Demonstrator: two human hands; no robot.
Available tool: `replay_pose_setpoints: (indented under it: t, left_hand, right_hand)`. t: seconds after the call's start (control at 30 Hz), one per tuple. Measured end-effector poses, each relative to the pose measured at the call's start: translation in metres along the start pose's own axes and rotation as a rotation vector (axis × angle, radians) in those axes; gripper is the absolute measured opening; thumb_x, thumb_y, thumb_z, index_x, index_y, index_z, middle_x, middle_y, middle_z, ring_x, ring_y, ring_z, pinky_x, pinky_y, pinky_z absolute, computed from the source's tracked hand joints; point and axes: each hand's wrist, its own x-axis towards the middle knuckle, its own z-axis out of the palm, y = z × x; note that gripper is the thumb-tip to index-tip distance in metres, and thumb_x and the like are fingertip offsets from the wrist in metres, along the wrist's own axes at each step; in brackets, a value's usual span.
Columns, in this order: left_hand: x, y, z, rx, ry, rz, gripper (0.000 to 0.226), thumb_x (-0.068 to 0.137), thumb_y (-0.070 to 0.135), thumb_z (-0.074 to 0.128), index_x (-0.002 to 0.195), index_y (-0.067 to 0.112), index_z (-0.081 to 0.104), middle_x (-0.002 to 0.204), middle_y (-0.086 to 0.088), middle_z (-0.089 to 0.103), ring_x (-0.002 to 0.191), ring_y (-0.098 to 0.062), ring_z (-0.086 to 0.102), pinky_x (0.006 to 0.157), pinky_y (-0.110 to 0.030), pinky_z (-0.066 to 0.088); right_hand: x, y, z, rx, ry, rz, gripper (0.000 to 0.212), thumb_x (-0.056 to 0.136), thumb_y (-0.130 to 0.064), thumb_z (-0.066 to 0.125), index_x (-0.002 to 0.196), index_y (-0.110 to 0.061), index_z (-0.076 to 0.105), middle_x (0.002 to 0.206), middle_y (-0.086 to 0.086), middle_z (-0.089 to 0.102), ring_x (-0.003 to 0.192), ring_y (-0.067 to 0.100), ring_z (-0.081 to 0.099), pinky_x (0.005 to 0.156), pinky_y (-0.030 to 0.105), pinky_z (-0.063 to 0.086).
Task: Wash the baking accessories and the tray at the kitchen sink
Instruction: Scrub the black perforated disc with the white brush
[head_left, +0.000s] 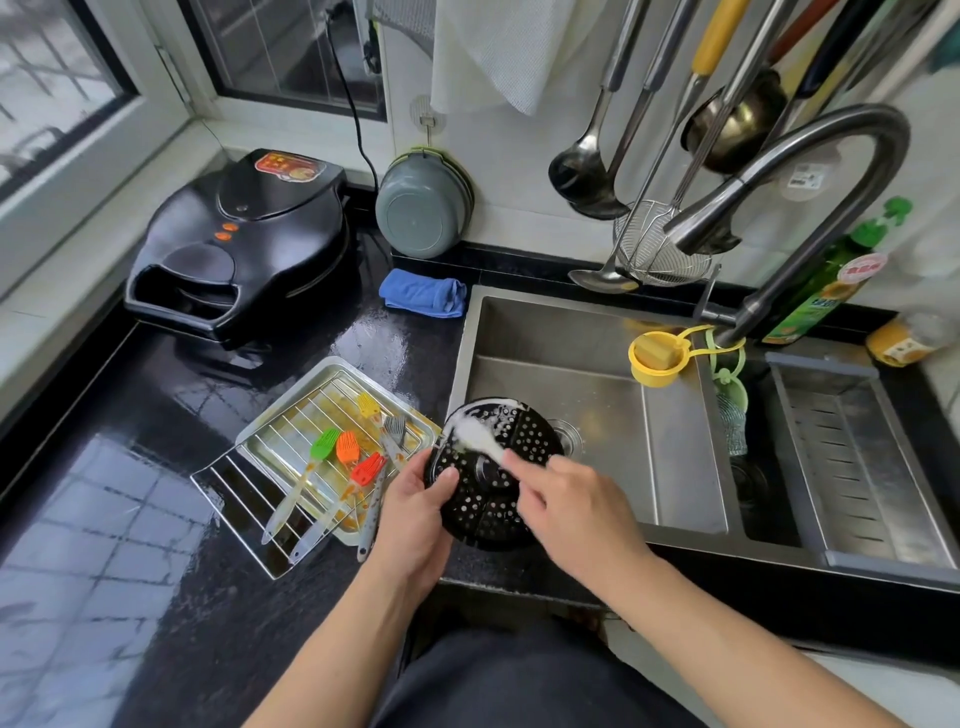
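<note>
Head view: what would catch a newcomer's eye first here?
The black perforated plate, held over the sink's left edge by the left hand while the right hand scrubs it with a foamy white brush. Next, the bright silicone brushes lying on the greasy tray on the counter, left of the sink.

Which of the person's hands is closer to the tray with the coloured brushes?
The left hand, gripping the black perforated plate right beside the tray. The right hand scrubs with a brush farther off, over the sink.
</note>
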Motion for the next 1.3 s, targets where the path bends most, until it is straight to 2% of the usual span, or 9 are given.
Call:
replay_pose_setpoints:
  t: [0.23, 0.4, 0.5, 0.63, 0.73, 0.87, 0.97, 1.1, 1.3]
  left_hand:
    - [0.001, -0.004, -0.001, 0.069, 0.0, -0.007, 0.032, 0.1, -0.006, 0.048, 0.13, -0.002, 0.059, 0.123, -0.029, 0.067, 0.107, -0.036, 0.069, 0.094, -0.05, 0.055]
    - [-0.002, -0.004, 0.0, 0.195, -0.021, 0.053, 0.028, 0.1, -0.007, 0.048, 0.121, 0.001, 0.065, 0.113, -0.024, 0.072, 0.101, -0.034, 0.072, 0.08, -0.04, 0.059]
    - [0.001, -0.004, -0.001, 0.263, 0.004, 0.074, 0.026, 0.101, -0.004, 0.05, 0.121, 0.002, 0.065, 0.115, -0.024, 0.071, 0.107, -0.038, 0.07, 0.086, -0.047, 0.059]
    - [-0.001, -0.002, -0.001, 0.297, 0.019, 0.091, 0.029, 0.1, -0.007, 0.049, 0.12, 0.005, 0.067, 0.112, -0.02, 0.074, 0.105, -0.035, 0.071, 0.091, -0.05, 0.057]
    - [-0.001, -0.001, -0.002, 0.322, 0.04, 0.106, 0.025, 0.101, -0.005, 0.05, 0.114, 0.005, 0.068, 0.108, -0.019, 0.075, 0.105, -0.037, 0.071, 0.095, -0.055, 0.056]
    - [-0.002, -0.001, -0.002, 0.382, 0.055, 0.128, 0.029, 0.099, -0.006, 0.053, 0.107, 0.013, 0.072, 0.103, -0.014, 0.076, 0.098, -0.03, 0.072, 0.094, -0.055, 0.056]
    - [-0.001, 0.0, -0.001, 0.392, 0.058, 0.146, 0.026, 0.1, -0.003, 0.053, 0.108, 0.013, 0.072, 0.103, -0.011, 0.077, 0.1, -0.03, 0.073, 0.095, -0.056, 0.056]
    - [0.002, 0.001, -0.003, 0.362, 0.049, 0.147, 0.024, 0.1, -0.004, 0.052, 0.112, 0.007, 0.07, 0.107, -0.018, 0.074, 0.103, -0.037, 0.07, 0.097, -0.06, 0.054]
    - [0.002, 0.003, -0.005, 0.2, 0.07, 0.105, 0.026, 0.101, -0.006, 0.048, 0.119, 0.002, 0.066, 0.117, -0.022, 0.072, 0.114, -0.041, 0.067, 0.103, -0.058, 0.05]
  right_hand:
    - [0.009, 0.002, -0.004, -0.002, 0.028, -0.009, 0.042, 0.098, -0.028, 0.054, 0.138, -0.04, 0.059, 0.068, -0.008, 0.043, 0.053, 0.016, 0.048, 0.046, 0.024, 0.028]
    - [0.009, 0.0, -0.004, -0.03, -0.02, -0.127, 0.044, 0.096, -0.034, 0.044, 0.135, -0.041, 0.061, 0.069, -0.009, 0.039, 0.055, 0.022, 0.053, 0.049, 0.028, 0.032]
    - [0.016, 0.007, -0.006, -0.03, 0.04, -0.036, 0.041, 0.097, -0.028, 0.054, 0.136, -0.038, 0.062, 0.069, -0.007, 0.044, 0.057, 0.021, 0.05, 0.049, 0.028, 0.031]
    - [0.009, -0.002, -0.003, -0.054, -0.029, -0.154, 0.043, 0.096, -0.03, 0.052, 0.137, -0.041, 0.06, 0.07, -0.006, 0.046, 0.056, 0.021, 0.05, 0.051, 0.028, 0.029]
    - [0.018, 0.009, -0.008, -0.042, 0.038, 0.014, 0.043, 0.099, -0.027, 0.053, 0.14, -0.038, 0.058, 0.071, -0.005, 0.047, 0.058, 0.016, 0.045, 0.049, 0.026, 0.026]
    - [0.008, -0.003, -0.005, -0.041, -0.035, -0.115, 0.044, 0.099, -0.028, 0.053, 0.14, -0.039, 0.058, 0.069, -0.007, 0.042, 0.056, 0.015, 0.043, 0.049, 0.025, 0.028]
    - [0.014, 0.0, -0.004, -0.02, 0.039, 0.004, 0.042, 0.1, -0.027, 0.054, 0.14, -0.037, 0.058, 0.069, -0.007, 0.042, 0.056, 0.013, 0.042, 0.046, 0.023, 0.021]
    - [0.008, -0.012, 0.0, 0.0, -0.006, -0.068, 0.044, 0.098, -0.028, 0.052, 0.14, -0.039, 0.058, 0.071, -0.008, 0.043, 0.059, 0.019, 0.05, 0.05, 0.029, 0.033]
    - [0.018, 0.012, 0.005, 0.133, 0.095, 0.266, 0.04, 0.102, -0.029, 0.053, 0.14, -0.041, 0.057, 0.072, -0.004, 0.058, 0.067, 0.016, 0.055, 0.055, 0.032, 0.044]
